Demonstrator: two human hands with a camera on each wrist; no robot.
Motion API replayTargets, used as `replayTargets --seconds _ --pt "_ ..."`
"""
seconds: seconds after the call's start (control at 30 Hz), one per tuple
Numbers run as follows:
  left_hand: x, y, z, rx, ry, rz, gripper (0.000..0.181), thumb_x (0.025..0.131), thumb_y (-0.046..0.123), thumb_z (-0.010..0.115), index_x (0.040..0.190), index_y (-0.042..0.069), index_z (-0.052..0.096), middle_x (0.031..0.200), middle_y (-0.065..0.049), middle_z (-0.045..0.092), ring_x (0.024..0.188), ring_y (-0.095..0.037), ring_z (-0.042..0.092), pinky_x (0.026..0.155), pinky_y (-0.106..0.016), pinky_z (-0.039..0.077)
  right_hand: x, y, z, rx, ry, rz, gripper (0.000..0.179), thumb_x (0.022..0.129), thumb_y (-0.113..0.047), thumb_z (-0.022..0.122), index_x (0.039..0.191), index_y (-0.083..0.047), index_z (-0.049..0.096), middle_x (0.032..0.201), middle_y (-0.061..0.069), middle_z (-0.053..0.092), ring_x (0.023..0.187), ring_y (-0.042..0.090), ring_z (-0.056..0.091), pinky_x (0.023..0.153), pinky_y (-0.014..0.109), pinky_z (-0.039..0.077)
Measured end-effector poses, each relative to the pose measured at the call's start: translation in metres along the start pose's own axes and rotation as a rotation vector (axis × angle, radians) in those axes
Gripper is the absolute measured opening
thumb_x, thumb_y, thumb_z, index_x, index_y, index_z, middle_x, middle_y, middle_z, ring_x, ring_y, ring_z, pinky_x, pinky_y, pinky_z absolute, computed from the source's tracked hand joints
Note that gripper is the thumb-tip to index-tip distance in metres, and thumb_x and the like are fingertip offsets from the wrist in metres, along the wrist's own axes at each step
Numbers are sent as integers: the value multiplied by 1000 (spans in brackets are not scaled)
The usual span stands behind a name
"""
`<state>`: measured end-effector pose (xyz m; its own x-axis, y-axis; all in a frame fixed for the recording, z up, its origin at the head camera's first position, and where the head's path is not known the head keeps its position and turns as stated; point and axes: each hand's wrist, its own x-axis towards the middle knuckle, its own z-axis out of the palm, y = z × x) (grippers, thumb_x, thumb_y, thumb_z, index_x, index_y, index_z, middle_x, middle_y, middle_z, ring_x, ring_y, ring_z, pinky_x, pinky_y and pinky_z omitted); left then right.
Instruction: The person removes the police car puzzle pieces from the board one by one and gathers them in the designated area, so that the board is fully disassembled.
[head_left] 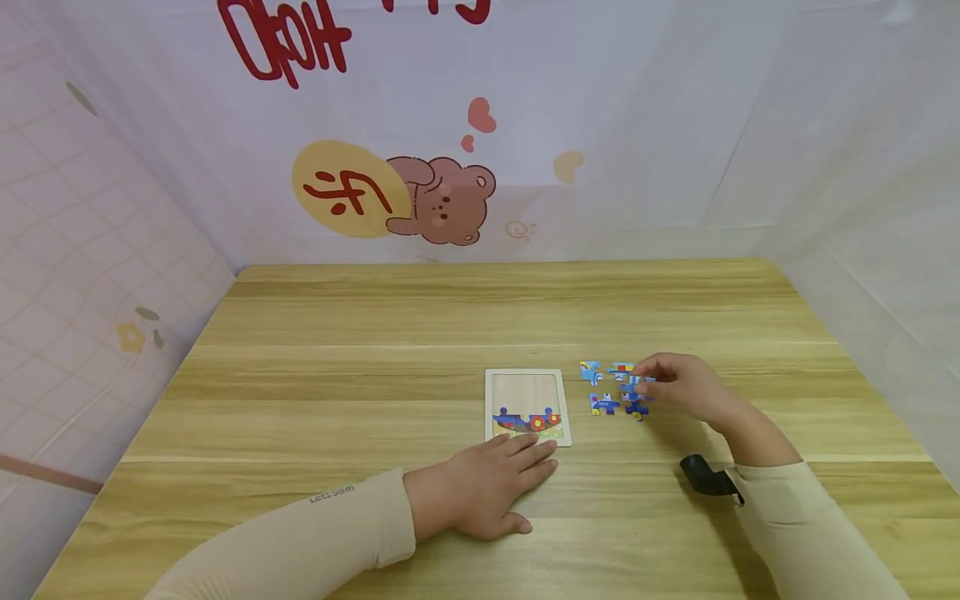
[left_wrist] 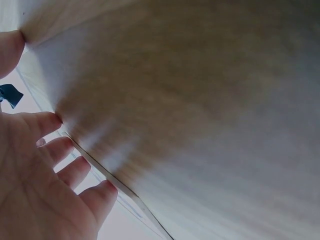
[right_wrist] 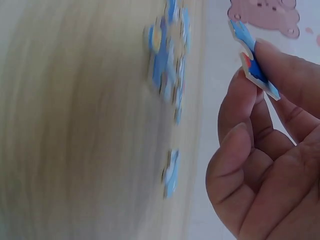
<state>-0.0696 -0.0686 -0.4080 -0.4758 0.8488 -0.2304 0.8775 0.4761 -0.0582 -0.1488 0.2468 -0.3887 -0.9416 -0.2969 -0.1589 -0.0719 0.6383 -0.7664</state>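
Note:
A shallow puzzle tray [head_left: 564, 404] with a pale frame lies on the table. Its lower part holds fitted pieces [head_left: 534, 422] in blue, red and yellow; bare board shows above them. My left hand [head_left: 495, 483] lies palm down with straight fingers, its fingertips at the tray's near edge. In the right wrist view, my right hand [right_wrist: 270, 145] pinches a blue puzzle piece [right_wrist: 254, 66] with a red patch between thumb and fingers, raised off the table. Below and left of this hand [head_left: 686, 387] in the head view are several loose puzzle pieces [head_left: 602, 405].
The wooden table [head_left: 360, 333] meets a white printed curtain [head_left: 615, 100] at the back. A black device [head_left: 705, 477] sticks out from the right sleeve above the tabletop. One loose piece [right_wrist: 171, 174] lies apart from the cluster in the right wrist view.

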Motion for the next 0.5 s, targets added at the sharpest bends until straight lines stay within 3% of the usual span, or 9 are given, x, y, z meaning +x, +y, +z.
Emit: replayTargets --seconds 0.5 --pt "-1 0 0 -15 -8 -5 71 95 58 44 152 17 32 159 0 23 145 -20 24 114 -34 28 -9 28 -22 34 -26 87 33 91 -17 66 113 7 63 87 2 59 76 10 52 68 25 49"
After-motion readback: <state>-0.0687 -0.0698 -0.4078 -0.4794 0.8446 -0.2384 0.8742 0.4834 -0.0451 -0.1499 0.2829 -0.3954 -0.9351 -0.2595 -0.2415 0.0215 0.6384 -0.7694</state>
